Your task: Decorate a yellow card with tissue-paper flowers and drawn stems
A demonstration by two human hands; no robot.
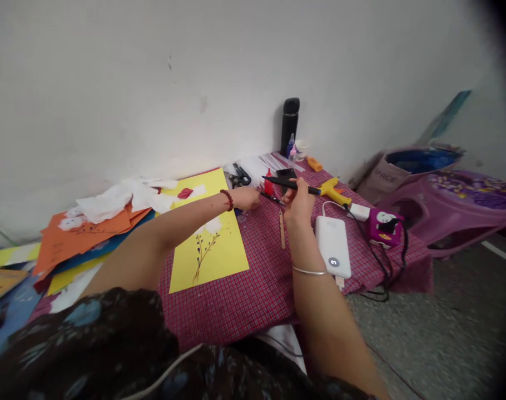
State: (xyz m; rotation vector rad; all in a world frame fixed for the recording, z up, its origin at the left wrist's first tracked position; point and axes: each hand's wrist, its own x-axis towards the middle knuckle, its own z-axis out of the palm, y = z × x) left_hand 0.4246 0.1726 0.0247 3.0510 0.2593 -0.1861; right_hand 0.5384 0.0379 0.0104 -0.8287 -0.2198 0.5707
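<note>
My right hand (299,204) is closed around a black marker pen (292,183), its dark tip pointing left. My left hand (244,199) is closed over the table beside the yellow sheet; what its fingers grip is hidden. A thin dark pen-like stick (272,197) spans the gap between the hands; I cannot tell whether either touches it. On the yellow sheet (232,255) is a drawn dark branch with small leaves (203,253), plus a red paper piece (185,193). A wooden stick (282,230) lies near my right wrist. Behind the marker stands a red bottle (268,180).
A white power bank (333,247), yellow glue gun (335,192) and purple box (384,228) with cables lie right. Black-handled scissors (240,176), a black flask (290,126) and small bottles stand behind. Orange papers (90,225) pile left. A pink stool (457,214) stands beyond.
</note>
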